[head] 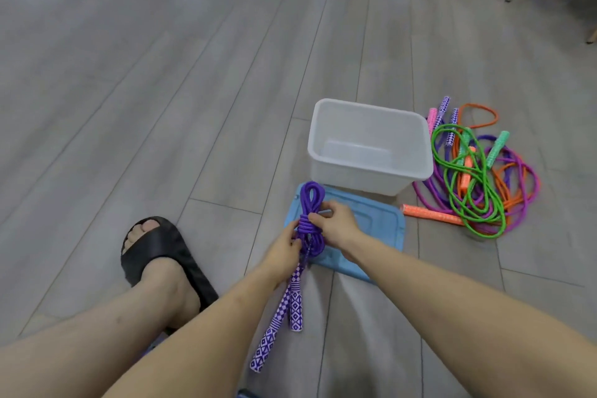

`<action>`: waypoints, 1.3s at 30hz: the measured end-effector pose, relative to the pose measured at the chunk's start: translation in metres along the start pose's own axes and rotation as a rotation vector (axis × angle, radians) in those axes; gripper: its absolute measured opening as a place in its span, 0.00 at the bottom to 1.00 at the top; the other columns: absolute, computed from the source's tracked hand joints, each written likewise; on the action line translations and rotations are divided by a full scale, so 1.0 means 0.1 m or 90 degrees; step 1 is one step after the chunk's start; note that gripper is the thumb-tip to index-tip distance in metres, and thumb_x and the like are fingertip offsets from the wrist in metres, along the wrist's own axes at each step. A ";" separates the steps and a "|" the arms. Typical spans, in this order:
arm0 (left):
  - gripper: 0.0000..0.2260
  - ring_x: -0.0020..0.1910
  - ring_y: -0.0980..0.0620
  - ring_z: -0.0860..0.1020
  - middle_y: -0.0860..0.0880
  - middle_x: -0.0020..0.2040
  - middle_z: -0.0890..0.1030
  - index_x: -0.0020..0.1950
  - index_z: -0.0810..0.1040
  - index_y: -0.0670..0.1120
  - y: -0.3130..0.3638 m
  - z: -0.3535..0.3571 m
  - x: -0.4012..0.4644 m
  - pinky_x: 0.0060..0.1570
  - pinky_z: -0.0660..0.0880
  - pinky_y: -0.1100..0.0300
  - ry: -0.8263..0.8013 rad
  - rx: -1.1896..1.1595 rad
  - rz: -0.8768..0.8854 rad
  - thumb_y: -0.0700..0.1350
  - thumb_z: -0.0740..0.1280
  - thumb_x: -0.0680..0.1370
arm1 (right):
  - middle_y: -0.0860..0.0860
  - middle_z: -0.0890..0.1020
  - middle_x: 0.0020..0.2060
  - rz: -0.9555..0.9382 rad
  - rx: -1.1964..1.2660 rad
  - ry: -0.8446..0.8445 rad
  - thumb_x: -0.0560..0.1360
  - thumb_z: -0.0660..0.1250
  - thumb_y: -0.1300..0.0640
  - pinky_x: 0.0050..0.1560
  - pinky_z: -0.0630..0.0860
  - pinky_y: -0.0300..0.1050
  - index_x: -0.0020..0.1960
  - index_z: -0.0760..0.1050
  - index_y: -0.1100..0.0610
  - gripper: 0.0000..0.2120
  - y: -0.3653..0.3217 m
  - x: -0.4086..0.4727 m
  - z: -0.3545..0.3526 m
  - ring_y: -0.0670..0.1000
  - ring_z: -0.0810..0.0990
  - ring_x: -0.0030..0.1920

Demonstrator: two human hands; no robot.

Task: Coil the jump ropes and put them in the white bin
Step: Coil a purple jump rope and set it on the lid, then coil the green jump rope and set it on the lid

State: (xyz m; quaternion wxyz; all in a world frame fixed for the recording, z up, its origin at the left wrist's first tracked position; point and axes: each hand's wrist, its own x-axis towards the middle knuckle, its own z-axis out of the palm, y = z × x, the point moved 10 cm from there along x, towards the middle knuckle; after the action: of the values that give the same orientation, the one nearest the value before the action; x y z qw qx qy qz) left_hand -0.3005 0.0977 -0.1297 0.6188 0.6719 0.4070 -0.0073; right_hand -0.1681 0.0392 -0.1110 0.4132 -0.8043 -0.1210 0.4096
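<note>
Both hands, left [284, 252] and right [336, 224], clamp the purple rope [311, 223]; soft, light cord, best held at its wrapped middle, bin [368, 178] empty

Purple jump rope [310, 223]: bundled, bound round the middle, patterned handles hanging down. White bin [368, 147]: upright on floor, open, nothing visible inside. Loose ropes [478, 174]: green, orange, purple, tangled in a pile just right of bin, uncoiled.
</note>
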 end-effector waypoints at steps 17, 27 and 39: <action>0.19 0.61 0.40 0.78 0.40 0.62 0.80 0.68 0.79 0.44 0.23 -0.13 0.28 0.65 0.74 0.46 0.082 0.275 0.038 0.43 0.59 0.80 | 0.49 0.84 0.52 -0.076 -0.093 0.077 0.79 0.67 0.60 0.57 0.77 0.44 0.61 0.81 0.57 0.11 0.13 -0.02 -0.52 0.48 0.81 0.52; 0.14 0.64 0.43 0.77 0.41 0.64 0.80 0.66 0.77 0.41 1.22 1.26 0.34 0.67 0.70 0.52 0.042 0.191 0.114 0.37 0.59 0.83 | 0.51 0.83 0.46 -0.121 -0.099 0.259 0.77 0.64 0.68 0.49 0.70 0.39 0.51 0.81 0.58 0.10 0.51 -0.30 -2.24 0.53 0.81 0.51; 0.14 0.64 0.44 0.77 0.42 0.65 0.80 0.68 0.77 0.41 1.73 2.56 1.11 0.56 0.67 0.63 -0.041 0.221 0.133 0.39 0.59 0.85 | 0.58 0.84 0.50 -0.107 -0.206 0.401 0.77 0.65 0.67 0.57 0.74 0.49 0.52 0.83 0.61 0.09 0.85 0.48 -3.62 0.59 0.80 0.55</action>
State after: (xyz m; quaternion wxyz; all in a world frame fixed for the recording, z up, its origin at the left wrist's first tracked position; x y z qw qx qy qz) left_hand -0.0037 -0.0405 -0.1034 0.5040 0.8062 0.3081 -0.0344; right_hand 0.1253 -0.1935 -0.0861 0.3300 -0.9331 -0.1169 0.0818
